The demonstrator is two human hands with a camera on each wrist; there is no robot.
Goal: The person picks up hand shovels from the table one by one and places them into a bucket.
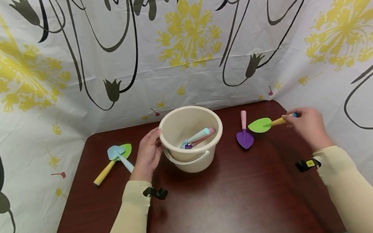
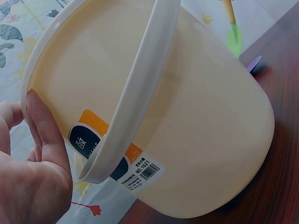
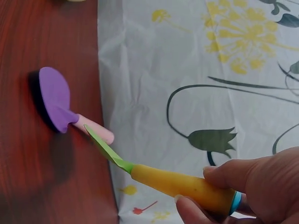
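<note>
A cream plastic bucket (image 1: pixel 192 135) stands on the dark red table (image 1: pixel 220 207) with two toy shovels inside it (image 1: pixel 198 136). My left hand (image 1: pixel 148 151) holds the bucket's left side, thumb on the rim (image 2: pixel 39 121); its bail handle (image 2: pixel 135 88) hangs down the wall. My right hand (image 1: pixel 307 123) pinches the yellow handle (image 3: pixel 187 184) of a green-bladed shovel (image 1: pixel 261 125), lifted just off the table at the right. A purple shovel with a pink handle (image 1: pixel 244 132) lies beside it, also seen as the purple shovel (image 3: pixel 56 100) in the right wrist view.
Left of the bucket lie a green shovel with a yellow handle (image 1: pixel 108 169) and a light blue shovel (image 1: pixel 120 157), crossing each other. A floral curtain (image 1: pixel 176 42) walls in the table at the back and both sides.
</note>
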